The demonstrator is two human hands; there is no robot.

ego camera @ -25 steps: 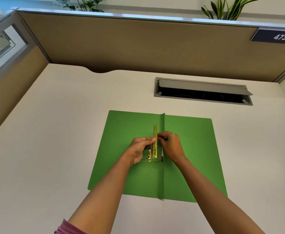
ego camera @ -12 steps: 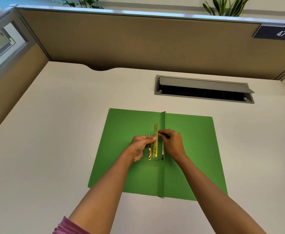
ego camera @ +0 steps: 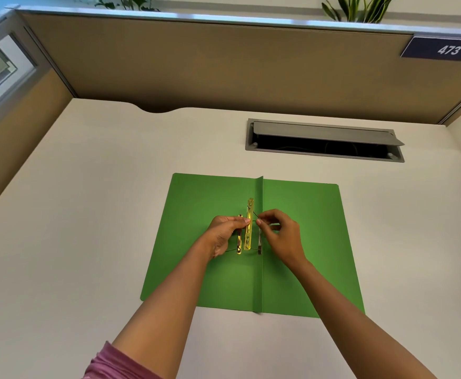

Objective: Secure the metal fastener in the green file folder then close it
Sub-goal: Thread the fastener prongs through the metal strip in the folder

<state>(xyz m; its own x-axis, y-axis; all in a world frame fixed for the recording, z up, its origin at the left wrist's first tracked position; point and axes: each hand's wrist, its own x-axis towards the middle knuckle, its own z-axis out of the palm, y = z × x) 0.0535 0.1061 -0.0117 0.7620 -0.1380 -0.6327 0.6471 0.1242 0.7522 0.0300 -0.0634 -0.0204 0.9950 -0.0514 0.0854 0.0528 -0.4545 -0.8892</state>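
The green file folder [ego camera: 202, 214] lies open and flat on the pale bench [ego camera: 73, 228], its centre fold running from 12 to 6 o'clock. The metal fastener [ego camera: 249, 224] sits just left of that fold, a gold strip lying along it, with a shorter gold piece [ego camera: 239, 233] beside it at 9 o'clock and a darker thin piece [ego camera: 259, 242] at 3 o'clock, right on the fold. Thin dark lines join these parts; whether they are wire or prongs is too fine to tell.

The left hand [ego camera: 224, 236] comes in from 7 o'clock, its fingers [ego camera: 244, 220] pressed together with their tips against the left edge of the gold strip; the palm covers part of the shorter piece. The right hand [ego camera: 281, 236] comes in from 5 o'clock, thumb and forefinger pinching something thin just right of the strip, too small to identify. Its other fingers curl loosely.

At 1 o'clock a grey cable hatch [ego camera: 325, 139] is set in the bench, its flap raised, the inside dark. A sign reading 473 [ego camera: 446, 50] is cut off at the right edge. A pink sleeve [ego camera: 111, 363] shows at the bottom, partly out of frame
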